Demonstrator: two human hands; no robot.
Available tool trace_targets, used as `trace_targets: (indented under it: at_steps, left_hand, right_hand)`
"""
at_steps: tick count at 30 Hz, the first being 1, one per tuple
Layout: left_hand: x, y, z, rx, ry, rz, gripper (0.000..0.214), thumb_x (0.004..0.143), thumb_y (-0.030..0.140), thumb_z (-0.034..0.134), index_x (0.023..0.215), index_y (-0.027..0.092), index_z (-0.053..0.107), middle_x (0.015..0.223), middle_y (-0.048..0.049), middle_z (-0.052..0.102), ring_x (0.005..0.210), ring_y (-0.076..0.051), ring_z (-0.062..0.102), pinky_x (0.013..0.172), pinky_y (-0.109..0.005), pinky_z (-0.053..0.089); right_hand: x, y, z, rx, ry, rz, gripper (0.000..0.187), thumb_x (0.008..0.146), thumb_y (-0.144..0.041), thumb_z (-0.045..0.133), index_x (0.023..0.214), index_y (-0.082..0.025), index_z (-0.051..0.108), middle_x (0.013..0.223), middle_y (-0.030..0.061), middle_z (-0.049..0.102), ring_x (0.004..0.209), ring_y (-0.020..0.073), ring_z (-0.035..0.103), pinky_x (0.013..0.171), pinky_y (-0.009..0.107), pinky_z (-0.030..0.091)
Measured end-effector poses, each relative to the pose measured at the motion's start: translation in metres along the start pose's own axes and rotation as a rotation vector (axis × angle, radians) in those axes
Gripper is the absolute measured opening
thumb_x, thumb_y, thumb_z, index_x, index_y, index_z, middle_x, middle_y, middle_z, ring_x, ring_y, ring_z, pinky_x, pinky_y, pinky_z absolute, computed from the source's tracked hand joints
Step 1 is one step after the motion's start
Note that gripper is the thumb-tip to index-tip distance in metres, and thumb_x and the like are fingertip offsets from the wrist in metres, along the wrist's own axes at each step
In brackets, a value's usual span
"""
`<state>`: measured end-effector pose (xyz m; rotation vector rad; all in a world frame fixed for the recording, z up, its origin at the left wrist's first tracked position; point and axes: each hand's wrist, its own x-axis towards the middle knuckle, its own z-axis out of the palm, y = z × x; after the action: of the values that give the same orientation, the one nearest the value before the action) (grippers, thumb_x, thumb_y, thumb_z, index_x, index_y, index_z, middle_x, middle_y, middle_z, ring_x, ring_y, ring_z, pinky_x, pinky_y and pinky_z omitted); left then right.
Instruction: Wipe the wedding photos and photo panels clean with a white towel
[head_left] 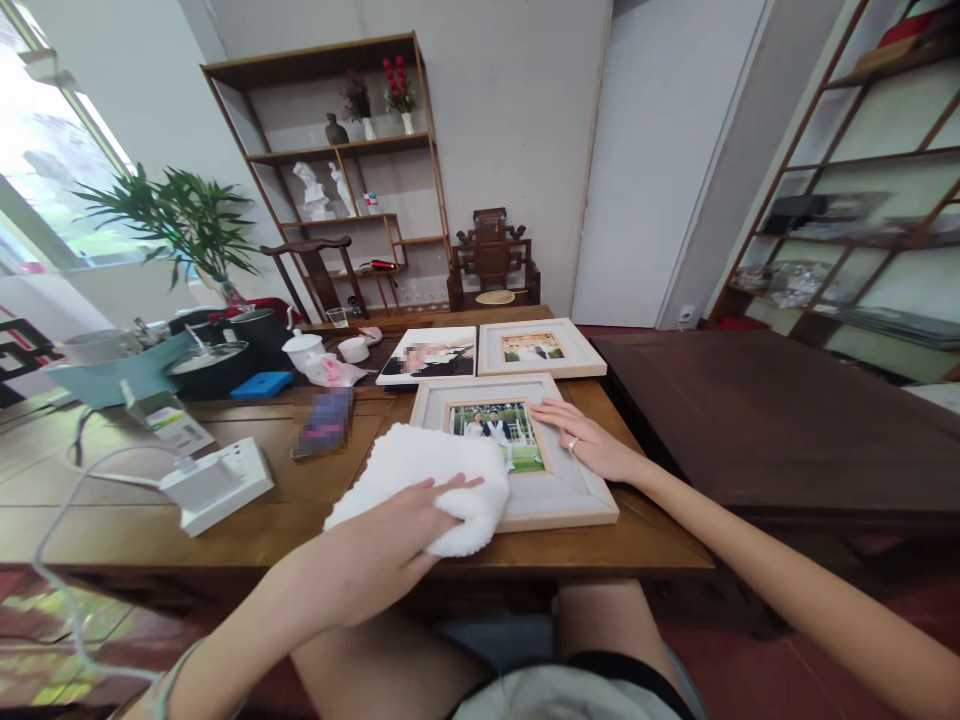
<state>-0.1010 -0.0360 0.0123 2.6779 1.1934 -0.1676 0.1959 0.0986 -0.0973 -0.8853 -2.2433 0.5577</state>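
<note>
What is covered, cropped or smeared at the desk

The white fluffy cloth hides the near left corner of the pale wooden picture frame and part of its photo. The left hand grips that cloth with its lower fingers buried in the fold. The right hand, lying flat, covers a strip of the frame's right mat. Both forearms run off the bottom edge. A small rectangular thing on the table is pixelated beyond recognition, as are the faces on the unframed photo print. The dark wooden shelf unit at right is motion-blurred and cropped, and the thin white cable leaves the picture at the left.
</note>
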Motion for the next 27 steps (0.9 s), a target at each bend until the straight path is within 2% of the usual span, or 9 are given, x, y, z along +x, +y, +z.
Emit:
trace_targets:
  at_steps: [3, 5, 9, 12, 14, 18, 21, 24, 27]
  left_hand:
    - [0.016, -0.006, 0.012, 0.099, 0.114, -0.008, 0.034, 0.08, 0.0, 0.042, 0.101, 0.016, 0.063, 0.147, -0.0086, 0.033, 0.134, -0.024, 0.034, 0.109, -0.041, 0.033]
    - [0.035, -0.02, 0.015, 0.206, 0.171, -0.044, 0.036, 0.076, -0.003, 0.043, 0.099, 0.014, 0.064, 0.147, -0.0128, 0.032, 0.132, -0.026, 0.036, 0.108, -0.044, 0.033]
    - [0.077, -0.066, 0.002, 0.384, 0.326, -0.159, 0.042, 0.075, -0.006, 0.04, 0.105, 0.009, 0.064, 0.147, -0.0182, 0.028, 0.129, -0.03, 0.041, 0.103, -0.044, 0.039]
    - [0.099, -0.097, -0.01, 0.455, 0.434, -0.251, 0.045, 0.074, -0.008, 0.035, 0.107, 0.003, 0.062, 0.149, -0.0212, 0.02, 0.134, -0.035, 0.031, 0.103, -0.051, 0.035]
    - [0.109, -0.105, -0.01, 0.46, 0.439, -0.244, 0.046, 0.072, -0.009, 0.035, 0.106, 0.004, 0.062, 0.151, -0.0189, 0.017, 0.136, -0.035, 0.025, 0.104, -0.052, 0.034]
    - [0.118, -0.091, 0.001, 0.436, 0.314, -0.112, 0.051, 0.069, -0.011, 0.036, 0.107, 0.011, 0.062, 0.152, -0.0112, 0.018, 0.137, -0.029, 0.026, 0.108, -0.047, 0.031]
    - [0.112, -0.069, 0.005, 0.402, 0.193, -0.08, 0.049, 0.073, -0.01, 0.037, 0.112, 0.011, 0.058, 0.15, -0.0137, 0.024, 0.135, -0.029, 0.03, 0.105, -0.047, 0.034]
    - [0.091, -0.042, 0.002, 0.338, 0.118, -0.043, 0.035, 0.078, -0.004, 0.04, 0.103, 0.011, 0.06, 0.147, -0.0172, 0.031, 0.131, -0.028, 0.038, 0.1, -0.043, 0.04]
    - [0.059, -0.008, -0.001, 0.292, 0.069, -0.005, 0.028, 0.081, 0.0, 0.041, 0.095, 0.013, 0.062, 0.14, -0.0156, 0.043, 0.124, -0.027, 0.047, 0.096, -0.04, 0.044]
  right_hand:
    - [0.0, 0.0, 0.0, -0.005, -0.001, -0.013, 0.049, 0.087, -0.018, 0.039, 0.134, -0.028, 0.047, 0.143, 0.0032, 0.044, 0.137, 0.0234, 0.028, 0.113, 0.053, 0.022]
    - [-0.001, 0.001, 0.0, -0.015, -0.005, -0.02, 0.047, 0.089, -0.021, 0.038, 0.135, -0.027, 0.046, 0.144, 0.0039, 0.043, 0.138, 0.0237, 0.028, 0.113, 0.053, 0.021]
    - [0.0, 0.003, -0.001, -0.032, -0.013, -0.049, 0.045, 0.092, -0.027, 0.037, 0.136, -0.024, 0.045, 0.144, 0.007, 0.043, 0.137, 0.0251, 0.028, 0.112, 0.054, 0.022]
    - [0.0, 0.006, -0.001, -0.036, -0.017, -0.072, 0.045, 0.093, -0.03, 0.036, 0.136, -0.023, 0.045, 0.143, 0.0089, 0.044, 0.137, 0.0258, 0.028, 0.112, 0.054, 0.022]
    - [0.0, 0.007, 0.0, -0.037, -0.016, -0.075, 0.045, 0.093, -0.031, 0.036, 0.136, -0.023, 0.044, 0.143, 0.009, 0.044, 0.137, 0.0256, 0.028, 0.112, 0.054, 0.023]
    - [0.0, 0.006, 0.0, -0.038, -0.019, -0.064, 0.044, 0.093, -0.03, 0.036, 0.136, -0.023, 0.045, 0.143, 0.0086, 0.043, 0.138, 0.025, 0.028, 0.112, 0.053, 0.022]
    - [0.0, 0.004, -0.001, -0.036, -0.022, -0.059, 0.044, 0.092, -0.027, 0.036, 0.136, -0.024, 0.045, 0.144, 0.0075, 0.043, 0.138, 0.0242, 0.027, 0.112, 0.053, 0.022]
    - [0.001, 0.003, -0.001, -0.033, -0.029, -0.056, 0.046, 0.091, -0.024, 0.037, 0.136, -0.022, 0.045, 0.144, 0.0081, 0.043, 0.138, 0.0242, 0.027, 0.113, 0.053, 0.021]
    - [0.001, 0.003, -0.001, -0.028, -0.027, -0.048, 0.047, 0.09, -0.022, 0.038, 0.136, -0.023, 0.045, 0.144, 0.0074, 0.043, 0.138, 0.0241, 0.027, 0.113, 0.053, 0.021]
